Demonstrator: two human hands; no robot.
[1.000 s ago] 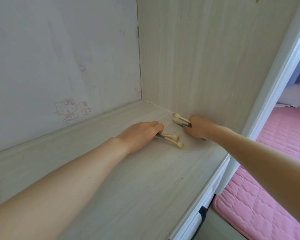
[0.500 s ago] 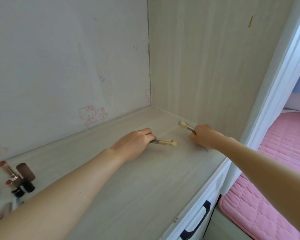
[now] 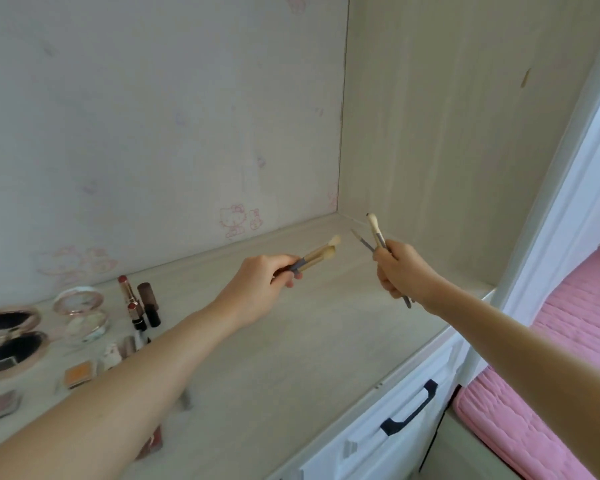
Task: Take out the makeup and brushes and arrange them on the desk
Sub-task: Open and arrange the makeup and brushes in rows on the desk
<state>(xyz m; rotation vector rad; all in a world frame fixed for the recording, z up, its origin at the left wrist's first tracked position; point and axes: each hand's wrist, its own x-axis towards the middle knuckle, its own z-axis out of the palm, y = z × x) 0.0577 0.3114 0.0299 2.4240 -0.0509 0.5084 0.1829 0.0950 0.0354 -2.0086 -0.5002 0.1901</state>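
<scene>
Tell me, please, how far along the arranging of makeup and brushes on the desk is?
Done: compacts, lipsticks and eyeshadow pans already lie on the desk at left. In hand: the left hand and right hand each grip brushes above it. Left: setting those brushes down.

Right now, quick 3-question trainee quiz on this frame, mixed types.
1. True or false: the left hand holds brushes above the desk.
2. The right hand grips: A) a lipstick B) thin brushes C) nothing?
3. Fill in: the open compacts lie at the desk's far ____ side.

Key: 1 true; 2 B, the thin brushes; 3 left.
</scene>
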